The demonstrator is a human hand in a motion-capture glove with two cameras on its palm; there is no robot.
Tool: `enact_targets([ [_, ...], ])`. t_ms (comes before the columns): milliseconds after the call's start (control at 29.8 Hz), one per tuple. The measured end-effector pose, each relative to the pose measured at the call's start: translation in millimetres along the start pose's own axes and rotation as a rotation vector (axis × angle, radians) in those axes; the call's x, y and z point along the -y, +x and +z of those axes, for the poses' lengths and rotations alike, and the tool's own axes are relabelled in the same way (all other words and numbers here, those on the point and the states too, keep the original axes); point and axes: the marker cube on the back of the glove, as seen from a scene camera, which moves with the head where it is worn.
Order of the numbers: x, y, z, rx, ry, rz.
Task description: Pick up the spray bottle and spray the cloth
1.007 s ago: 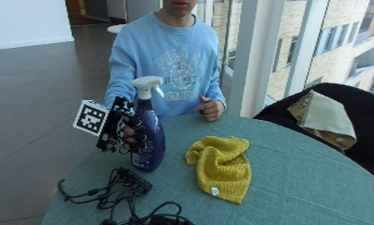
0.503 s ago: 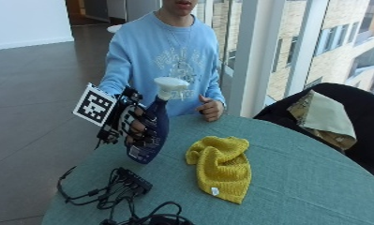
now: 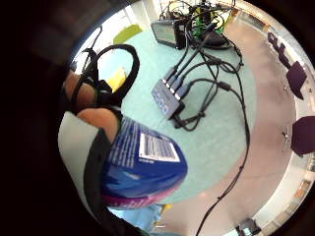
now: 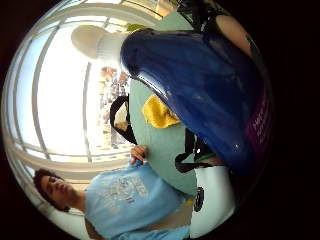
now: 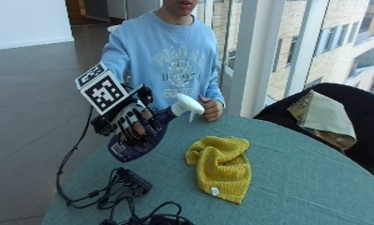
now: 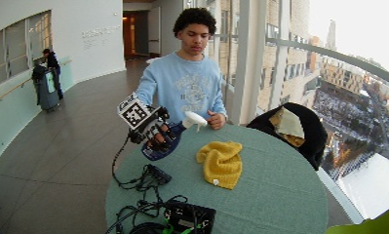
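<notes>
My gloved right hand (image 5: 131,123) grips a dark blue spray bottle (image 5: 143,137) round its body and holds it in the air over the table's left side. The bottle is tilted, and its white spray head (image 5: 188,104) points toward the yellow cloth (image 5: 222,167). That cloth lies crumpled on the green table (image 5: 311,187), a little to the right of the bottle and lower. In the thumb side palm view the blue bottle (image 4: 200,85) fills much of the picture, with the cloth (image 4: 157,112) beyond it. The little finger side palm view looks at the bottle's labelled base (image 3: 145,167).
A black hub with several cables (image 5: 127,185) lies on the table below the bottle. More electronics (image 6: 187,217) sit at the table's near edge. My bare left hand (image 5: 210,108) rests at the far edge. A chair with a dark coat and tan cloth (image 5: 324,115) stands to the right.
The bottle has been lifted off the table and tipped over, so its spray head now points right toward the cloth. The cloth has not moved.
</notes>
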Motion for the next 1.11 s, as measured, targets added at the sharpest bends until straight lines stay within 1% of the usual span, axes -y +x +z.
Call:
enact_targets([
  [168, 5.5, -4.8, -0.4, -0.035, -0.031, -0.003],
  [503, 17.1, -14.6, -0.5, -0.204, -0.119, -0.01],
  [1107, 29.0, -30.1, 5.9, -0.363, -0.168, -0.022],
])
